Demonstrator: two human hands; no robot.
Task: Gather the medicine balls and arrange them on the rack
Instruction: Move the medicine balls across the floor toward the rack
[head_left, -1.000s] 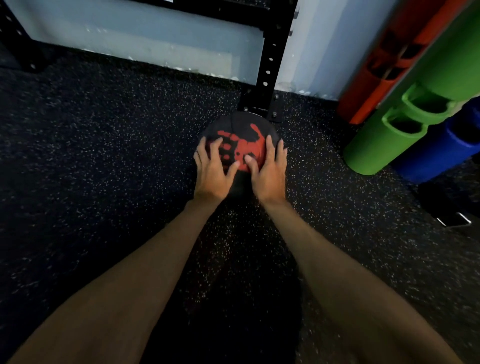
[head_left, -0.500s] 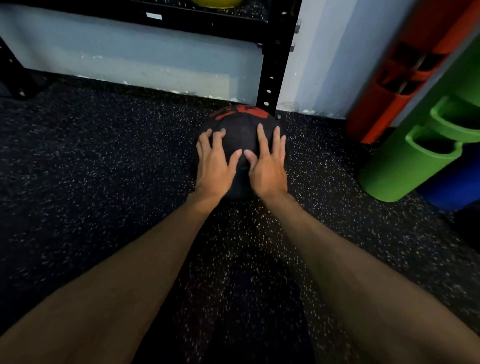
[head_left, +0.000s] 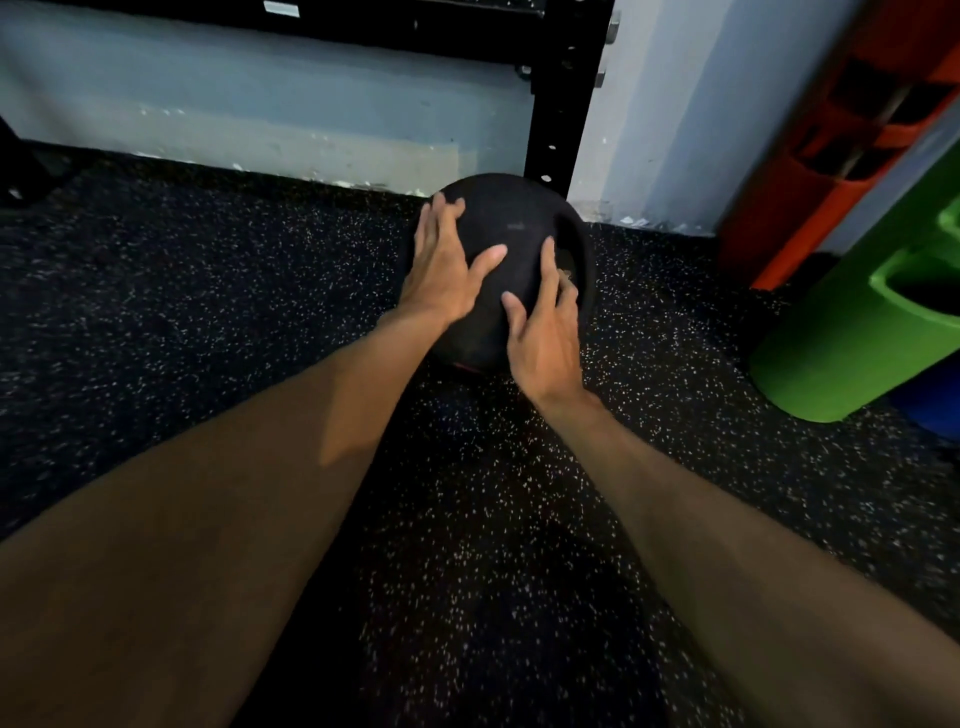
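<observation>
Speckled rubber floor (head_left: 208, 312) is seen across the frame, black rack upright (head_left: 553, 104) at top centre. Black medicine ball (head_left: 511, 228) is sat on the floor just before it. Ball is pressed by left hand (head_left: 441, 270) and right hand (head_left: 545, 332), fingers spread flat.

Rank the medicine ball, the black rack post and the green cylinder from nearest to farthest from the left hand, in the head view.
1. medicine ball: touched by the left hand.
2. black rack post: just behind the ball, to the right.
3. green cylinder: far right, on the floor.
</observation>
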